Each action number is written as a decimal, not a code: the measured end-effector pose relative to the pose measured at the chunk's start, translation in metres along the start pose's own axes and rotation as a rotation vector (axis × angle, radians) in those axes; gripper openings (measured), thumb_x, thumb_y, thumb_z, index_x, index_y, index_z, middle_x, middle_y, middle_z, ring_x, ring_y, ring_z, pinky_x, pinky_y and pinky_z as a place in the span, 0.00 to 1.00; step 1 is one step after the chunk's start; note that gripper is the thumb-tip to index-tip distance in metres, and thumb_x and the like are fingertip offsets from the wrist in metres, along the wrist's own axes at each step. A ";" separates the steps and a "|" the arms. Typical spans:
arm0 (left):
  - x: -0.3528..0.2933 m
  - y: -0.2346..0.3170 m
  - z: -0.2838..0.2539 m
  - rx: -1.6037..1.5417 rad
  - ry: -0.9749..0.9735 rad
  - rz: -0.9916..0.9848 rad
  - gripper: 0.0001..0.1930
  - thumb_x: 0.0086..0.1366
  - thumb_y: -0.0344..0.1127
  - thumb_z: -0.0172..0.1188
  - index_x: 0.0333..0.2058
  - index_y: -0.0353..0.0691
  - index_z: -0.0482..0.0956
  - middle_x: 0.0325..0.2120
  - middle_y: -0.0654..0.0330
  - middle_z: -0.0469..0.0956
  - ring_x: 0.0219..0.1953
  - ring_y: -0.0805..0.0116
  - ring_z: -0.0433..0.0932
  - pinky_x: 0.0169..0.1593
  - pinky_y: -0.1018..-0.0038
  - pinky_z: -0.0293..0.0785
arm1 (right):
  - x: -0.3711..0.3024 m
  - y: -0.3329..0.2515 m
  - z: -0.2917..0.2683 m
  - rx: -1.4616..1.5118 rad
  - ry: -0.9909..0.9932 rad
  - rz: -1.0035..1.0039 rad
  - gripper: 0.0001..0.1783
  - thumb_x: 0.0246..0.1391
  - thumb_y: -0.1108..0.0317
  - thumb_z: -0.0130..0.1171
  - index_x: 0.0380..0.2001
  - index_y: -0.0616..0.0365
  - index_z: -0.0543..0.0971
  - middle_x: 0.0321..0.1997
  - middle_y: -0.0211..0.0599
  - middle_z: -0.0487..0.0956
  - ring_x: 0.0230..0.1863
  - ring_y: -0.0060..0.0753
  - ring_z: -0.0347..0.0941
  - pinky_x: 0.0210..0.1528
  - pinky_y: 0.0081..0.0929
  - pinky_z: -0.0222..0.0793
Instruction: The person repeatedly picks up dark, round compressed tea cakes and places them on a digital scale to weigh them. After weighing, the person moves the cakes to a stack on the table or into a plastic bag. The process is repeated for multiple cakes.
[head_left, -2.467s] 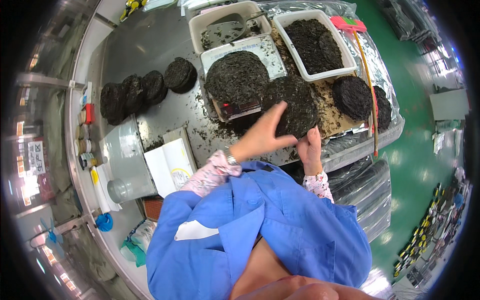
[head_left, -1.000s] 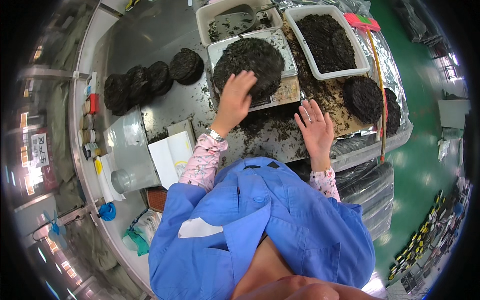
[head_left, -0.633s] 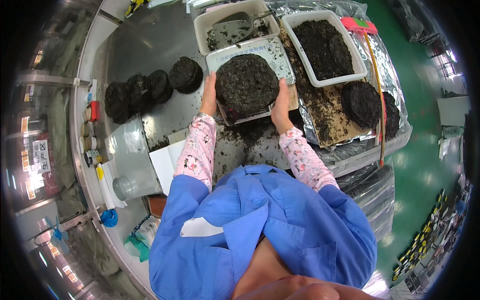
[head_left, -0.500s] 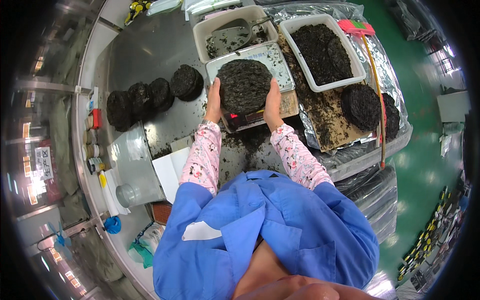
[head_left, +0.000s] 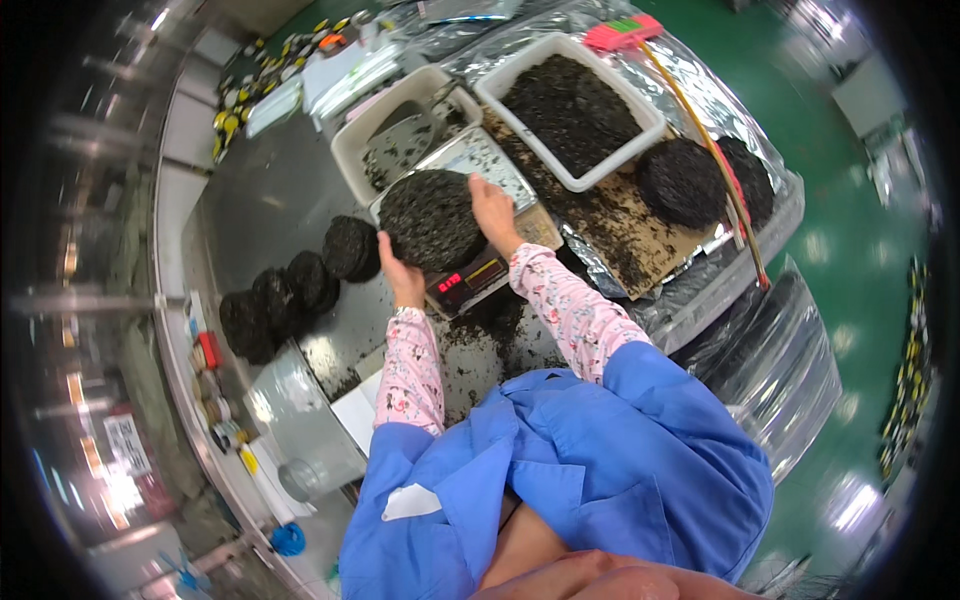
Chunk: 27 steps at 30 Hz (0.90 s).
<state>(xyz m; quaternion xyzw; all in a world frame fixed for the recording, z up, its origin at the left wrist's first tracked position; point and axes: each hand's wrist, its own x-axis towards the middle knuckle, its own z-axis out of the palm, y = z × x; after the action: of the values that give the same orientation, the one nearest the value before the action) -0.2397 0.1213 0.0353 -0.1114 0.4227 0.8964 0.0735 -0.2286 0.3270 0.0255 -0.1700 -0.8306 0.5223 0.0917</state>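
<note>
Between my two hands is a dark, round cake of dried seaweed (head_left: 432,220), rough on top, over the platform of a digital scale (head_left: 512,178). My left hand (head_left: 402,275) grips its lower left edge, and my right hand (head_left: 494,215) presses its right edge, fingers partly hidden behind it. Whether the cake rests on the platform or is slightly lifted, I cannot tell. Red digits glow on the scale's dark display (head_left: 468,284) below it. Just left of my left hand stands a small stack of similar cakes (head_left: 348,248).
More cakes (head_left: 252,325) lean in a row on the metal table. Behind the scale sits a pale tub (head_left: 345,160) with a scoop (head_left: 405,135). Loose seaweed fills a white tub (head_left: 620,158). Two cakes (head_left: 682,183) lie at right beside a long stick (head_left: 705,135); crumbs cover the cardboard (head_left: 665,255).
The view has turned. Both hands have shifted the seaweed cake leftward across the scale, uncovering more of the platform's right side and the display.
</note>
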 end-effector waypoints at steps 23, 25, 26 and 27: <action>-0.309 -0.060 -0.282 1.556 -0.445 -0.621 0.18 0.68 0.39 0.55 0.51 0.34 0.76 0.40 0.48 0.81 0.42 0.58 0.81 0.45 0.67 0.75 | -0.325 0.303 0.024 -0.445 -1.077 0.263 0.20 0.53 0.57 0.54 0.36 0.64 0.84 0.41 0.52 0.82 0.44 0.54 0.79 0.48 0.48 0.72; -0.324 -0.047 -0.275 1.628 -0.411 -0.547 0.18 0.68 0.39 0.55 0.52 0.35 0.76 0.40 0.48 0.81 0.42 0.58 0.81 0.45 0.67 0.75 | -0.284 0.286 0.040 -0.351 -0.869 0.211 0.24 0.56 0.61 0.53 0.55 0.59 0.75 0.61 0.49 0.72 0.60 0.51 0.68 0.63 0.45 0.63; -0.325 -0.041 -0.251 1.669 -0.428 -0.617 0.19 0.68 0.39 0.55 0.53 0.35 0.75 0.42 0.50 0.81 0.43 0.60 0.80 0.46 0.69 0.75 | -0.281 0.276 0.037 -0.370 -0.528 0.110 0.29 0.59 0.61 0.51 0.64 0.56 0.65 0.71 0.45 0.59 0.68 0.50 0.58 0.69 0.46 0.53; -0.325 -0.035 -0.245 1.606 -0.426 -0.634 0.19 0.68 0.39 0.55 0.53 0.35 0.74 0.42 0.50 0.81 0.43 0.61 0.80 0.47 0.69 0.75 | -0.270 0.258 0.039 -0.355 -0.261 0.014 0.31 0.61 0.59 0.50 0.66 0.55 0.62 0.73 0.44 0.54 0.72 0.47 0.52 0.72 0.48 0.46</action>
<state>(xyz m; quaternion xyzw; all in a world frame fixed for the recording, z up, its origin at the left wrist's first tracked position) 0.1149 -0.0591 -0.0569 0.0310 0.8504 0.2687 0.4514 0.0570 0.2947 -0.2161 -0.1201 -0.9132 0.3861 -0.0513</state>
